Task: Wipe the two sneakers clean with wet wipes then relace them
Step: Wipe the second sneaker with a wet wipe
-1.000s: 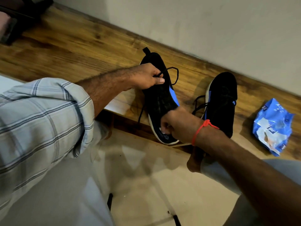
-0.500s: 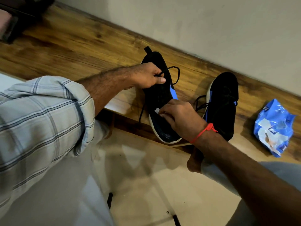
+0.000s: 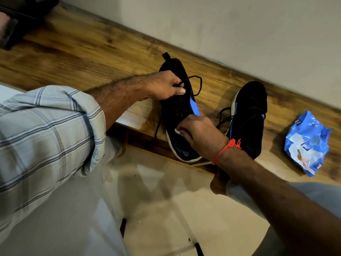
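Observation:
Two black sneakers with blue side patches and white soles stand on a wooden ledge. My left hand [image 3: 166, 85] grips the left sneaker [image 3: 180, 108] near its collar, fingers curled over the loose black lace. My right hand [image 3: 200, 133] presses a small white wet wipe [image 3: 178, 131] against this sneaker's forefoot; only a corner of the wipe shows under the fingers. The right sneaker [image 3: 249, 117] stands untouched beside it, its lace hanging loose.
A crumpled blue wet-wipe pack [image 3: 308, 143] lies on the wooden ledge [image 3: 83, 52] at the right. A pale wall runs behind the ledge. A dark object [image 3: 22, 17] sits at the far left. Beige floor tiles lie below, between my legs.
My right hand with the wipe moved from the toe up to the forefoot over the last second. My left hand kept its hold on the sneaker.

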Motion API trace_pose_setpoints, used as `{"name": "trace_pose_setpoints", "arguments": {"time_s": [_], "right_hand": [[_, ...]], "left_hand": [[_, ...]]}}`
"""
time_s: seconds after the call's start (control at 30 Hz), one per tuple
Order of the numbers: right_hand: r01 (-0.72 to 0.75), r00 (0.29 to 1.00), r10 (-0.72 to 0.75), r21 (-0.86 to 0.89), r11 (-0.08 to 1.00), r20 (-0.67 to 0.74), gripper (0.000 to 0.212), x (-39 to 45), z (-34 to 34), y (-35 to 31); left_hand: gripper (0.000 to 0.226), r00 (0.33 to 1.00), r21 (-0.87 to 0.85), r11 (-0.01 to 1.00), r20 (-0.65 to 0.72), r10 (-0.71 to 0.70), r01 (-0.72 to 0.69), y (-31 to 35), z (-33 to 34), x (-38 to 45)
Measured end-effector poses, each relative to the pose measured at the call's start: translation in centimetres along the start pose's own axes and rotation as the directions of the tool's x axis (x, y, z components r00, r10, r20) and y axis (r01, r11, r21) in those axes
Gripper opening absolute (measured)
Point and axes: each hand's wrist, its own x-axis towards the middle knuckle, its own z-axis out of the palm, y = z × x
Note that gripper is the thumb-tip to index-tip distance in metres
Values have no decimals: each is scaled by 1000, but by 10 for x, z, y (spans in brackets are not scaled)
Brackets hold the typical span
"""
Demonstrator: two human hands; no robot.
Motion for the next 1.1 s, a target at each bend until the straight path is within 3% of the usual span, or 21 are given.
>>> {"name": "trace_pose_setpoints", "arguments": {"time_s": [0.17,0.2,0.27,0.33,0.43,0.5,0.6,0.67,0.73,0.77,0.83,0.9,0.97,1.0,1.1], "right_hand": [[-46,973,38,28,999,228,14,-5,-32,11],[-71,974,57,58,996,217,13,-9,-41,16],[-139,990,143,154,978,-9,10,-13,-53,26],[-148,930,230,279,949,-287,6,-8,-54,32],[-66,929,127,183,981,-347,8,8,-34,29],[-9,952,33,79,997,-304,9,12,-16,26],[-19,976,22,17,1000,-216,20,1,-7,26],[-8,1000,9,-59,998,22,13,-10,-14,27],[18,956,15,-108,994,294,10,-19,-26,25],[19,935,20,-107,994,354,9,-21,-32,24],[-22,966,34,-47,999,257,10,-19,-45,25],[-69,997,70,42,997,-23,10,-6,-49,29],[-78,977,84,40,996,-195,10,9,-43,29],[-76,975,79,20,997,-206,10,15,-35,29],[-116,991,113,-50,992,-66,18,14,-14,22]], "left_hand": [[22,1000,-18,1000,16,-13,13,-3,-2,1],[23,1000,-17,1000,17,-9,10,-4,-2,1],[23,1000,-25,1000,23,0,0,-4,-3,1],[23,1000,-28,1000,27,7,-6,-3,-3,2],[23,999,3,1000,35,14,-14,-1,-1,2],[21,999,17,1000,30,20,-20,-1,0,1],[17,999,14,1000,27,26,-27,-2,-1,0],[16,999,6,1000,31,30,-30,-1,-2,-1],[19,999,9,999,30,42,-43,-1,-3,-1],[19,998,9,999,33,47,-47,-1,-3,-1],[17,998,6,999,34,49,-49,-1,-2,-1],[16,999,9,999,24,46,-46,-1,-2,-1],[17,999,29,999,24,43,-43,0,-1,-2],[19,999,51,998,26,44,-45,1,-1,-2],[19,998,106,993,27,49,-52,0,0,-2]]}}
